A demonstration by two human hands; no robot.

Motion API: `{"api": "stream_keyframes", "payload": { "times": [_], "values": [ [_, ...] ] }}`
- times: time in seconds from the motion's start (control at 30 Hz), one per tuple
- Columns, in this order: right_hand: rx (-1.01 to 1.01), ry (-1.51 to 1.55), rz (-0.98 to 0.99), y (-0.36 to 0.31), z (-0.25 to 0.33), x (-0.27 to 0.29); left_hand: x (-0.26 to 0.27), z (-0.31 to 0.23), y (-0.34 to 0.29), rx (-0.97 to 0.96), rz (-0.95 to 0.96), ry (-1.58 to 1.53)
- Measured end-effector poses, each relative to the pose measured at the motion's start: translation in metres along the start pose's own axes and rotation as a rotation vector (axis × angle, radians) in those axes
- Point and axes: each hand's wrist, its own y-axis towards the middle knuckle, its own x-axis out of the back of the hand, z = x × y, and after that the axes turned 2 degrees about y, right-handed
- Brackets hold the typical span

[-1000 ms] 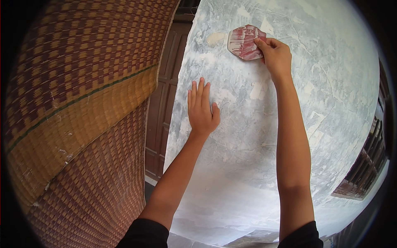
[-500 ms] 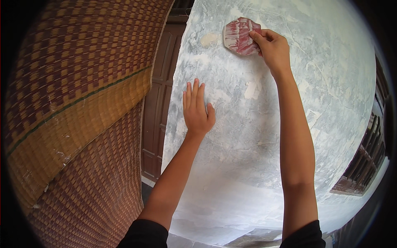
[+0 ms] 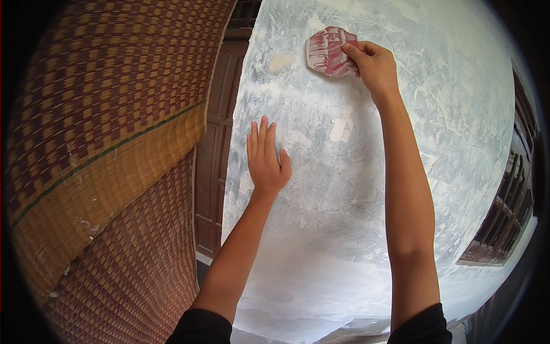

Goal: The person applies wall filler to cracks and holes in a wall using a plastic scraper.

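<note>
Pinched in my right hand [image 3: 375,69] is a flat, many-sided red scraper [image 3: 330,53] smeared with white filler. Its left edge lies at the upper part of a grey-white wall [image 3: 321,189], just right of a smooth cream patch [image 3: 281,63]. My left hand [image 3: 267,163] rests flat against the same wall, lower and to the left, with its fingers stretched upward and holding nothing. A whitish patch [image 3: 342,129] shows on the wall between my two arms. My right fingertips are partly hidden behind the scraper.
A woven brown and tan mat [image 3: 114,114] hangs close along the left side. Behind its edge stands a brown panelled door [image 3: 220,132]. A dark barred window [image 3: 498,212] is set at the far right.
The view has shifted slightly, so the wall, window and mat edge sit a little further left. Both hands keep nearly the same pose, and the scraper stays in my right hand.
</note>
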Motion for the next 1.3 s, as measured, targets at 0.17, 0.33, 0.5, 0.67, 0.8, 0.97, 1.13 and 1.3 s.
{"api": "stream_keyframes", "payload": {
  "times": [0.17, 0.33, 0.5, 0.67, 0.8, 0.97, 1.13, 1.3],
  "values": [
    [0.029, -0.029, 0.196, 0.002, -0.001, -0.045, 0.0, 0.002, 0.002, -0.011, -0.007, 0.006],
    [0.003, -0.205, 0.113, 0.006, -0.015, -0.025, 0.0, 0.003, 0.001, -0.017, -0.002, 0.013],
    [-0.056, 0.071, 0.041, -0.008, -0.001, -0.006, 0.002, 0.0, 0.001, -0.018, -0.009, 0.018],
    [0.03, -0.094, 0.146, -0.008, -0.005, -0.046, 0.002, 0.0, 0.001, -0.018, 0.004, 0.036],
    [-0.049, -0.114, 0.131, -0.008, -0.015, -0.021, 0.0, -0.001, 0.001, -0.026, 0.014, 0.038],
    [-0.142, 0.206, 0.105, -0.04, -0.008, 0.032, 0.003, -0.002, 0.0, -0.056, 0.04, 0.056],
    [-0.211, 0.238, 0.143, -0.081, -0.027, 0.08, 0.002, -0.019, -0.011, -0.058, 0.097, 0.046],
    [-0.343, 0.215, 0.15, -0.156, -0.049, 0.143, -0.013, -0.081, -0.054, -0.223, 0.224, -0.138]
  ]
}}
